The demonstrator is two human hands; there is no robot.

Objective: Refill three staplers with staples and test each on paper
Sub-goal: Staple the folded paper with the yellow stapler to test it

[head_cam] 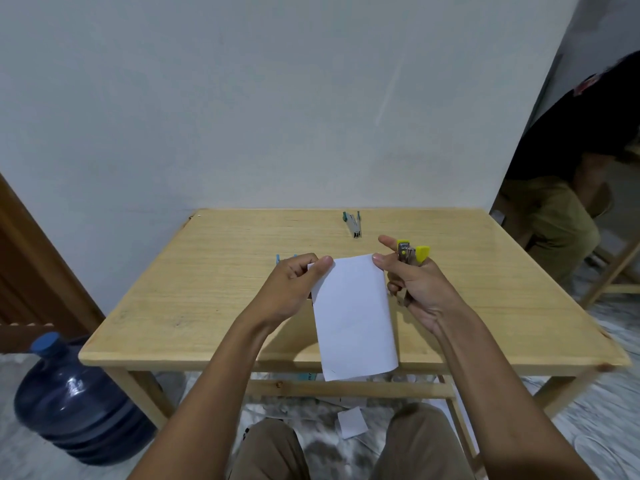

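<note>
A white sheet of paper (355, 317) hangs above the wooden table (214, 271), held up by both hands. My left hand (287, 289) pinches its top left corner. My right hand (415, 282) pinches the top right corner with its thumb while its other fingers curl round a yellow stapler (412, 252), which points upward. A green stapler (353, 224) lies at the back of the table. A blue stapler (281, 258) is mostly hidden behind my left hand.
A large blue water bottle (74, 400) stands on the floor left of the table. Paper scraps (351, 422) lie on the floor under the table. Another person (568, 174) is at the right behind the wall's corner, beside a wooden frame.
</note>
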